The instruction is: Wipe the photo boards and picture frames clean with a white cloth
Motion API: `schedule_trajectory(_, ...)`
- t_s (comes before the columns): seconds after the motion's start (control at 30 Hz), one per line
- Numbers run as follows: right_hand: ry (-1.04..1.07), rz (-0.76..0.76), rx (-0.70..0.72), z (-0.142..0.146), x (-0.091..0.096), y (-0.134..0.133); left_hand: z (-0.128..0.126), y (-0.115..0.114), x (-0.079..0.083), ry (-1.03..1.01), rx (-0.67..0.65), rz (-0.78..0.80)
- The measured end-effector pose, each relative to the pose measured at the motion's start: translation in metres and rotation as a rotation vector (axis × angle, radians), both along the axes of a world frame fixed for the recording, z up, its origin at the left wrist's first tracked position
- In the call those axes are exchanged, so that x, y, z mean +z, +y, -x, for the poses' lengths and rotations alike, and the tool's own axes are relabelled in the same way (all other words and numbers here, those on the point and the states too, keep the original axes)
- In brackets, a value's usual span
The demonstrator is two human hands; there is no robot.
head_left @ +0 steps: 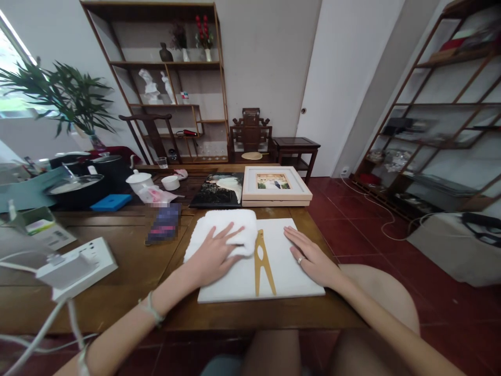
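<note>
On the wooden table in front of me lies a flat white board (235, 284). A folded white towel (230, 219) covers its upper left part and reaches past its edge. My left hand (213, 256) rests on the towel with its fingers spread. At the board's right edge my right hand (311, 256) lies flat, fingers stretched out, a ring on one finger. Between the hands is a gold-coloured A-shaped piece (261, 261) with an oval hole, its legs pointing toward me. Neither hand touches it.
Behind the board are a light-framed picture (277, 196) and a dark photo panel (217, 190). To the left stand a power strip (84, 271) with cables, a blue box (111, 202), black pots (78, 190) and a white lidded pot (140, 180). A stool (383, 292) is at the right.
</note>
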State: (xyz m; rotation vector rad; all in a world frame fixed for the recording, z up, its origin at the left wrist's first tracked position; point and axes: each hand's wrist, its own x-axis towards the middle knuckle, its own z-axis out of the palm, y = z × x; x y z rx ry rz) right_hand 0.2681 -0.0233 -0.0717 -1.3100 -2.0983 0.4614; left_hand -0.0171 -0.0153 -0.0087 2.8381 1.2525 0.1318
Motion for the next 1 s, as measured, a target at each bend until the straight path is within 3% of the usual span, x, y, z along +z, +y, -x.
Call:
schedule_trajectory(0.1,-0.007,0.005,-0.001,0.001,0.002,0.000,0.000,0.021,-0.002,-0.011,0.053,-0.030)
schedule_trajectory(0.2,-0.005,0.003,-0.005,0.001,0.003,0.000,-0.004,0.019,-0.002,-0.002,0.086,-0.037)
schedule_trajectory(0.4,0.021,-0.021,0.001,0.000,-0.002,0.001,-0.011,-0.040,-0.012,0.009,0.075,-0.088)
schedule_trajectory(0.53,0.033,-0.021,-0.004,-0.001,-0.005,0.001,-0.006,-0.081,-0.029,-0.074,-0.096,-0.188)
schedule_trajectory(0.63,0.029,-0.016,0.002,-0.001,-0.005,0.001,-0.004,-0.089,-0.031,-0.086,-0.197,-0.195)
schedule_trajectory(0.77,0.017,-0.012,-0.001,-0.001,-0.005,0.001,-0.011,-0.067,-0.016,-0.030,-0.123,-0.084)
schedule_trajectory(1.0,0.012,-0.006,0.007,-0.001,-0.002,0.002,-0.030,0.008,0.000,-0.011,0.049,-0.007)
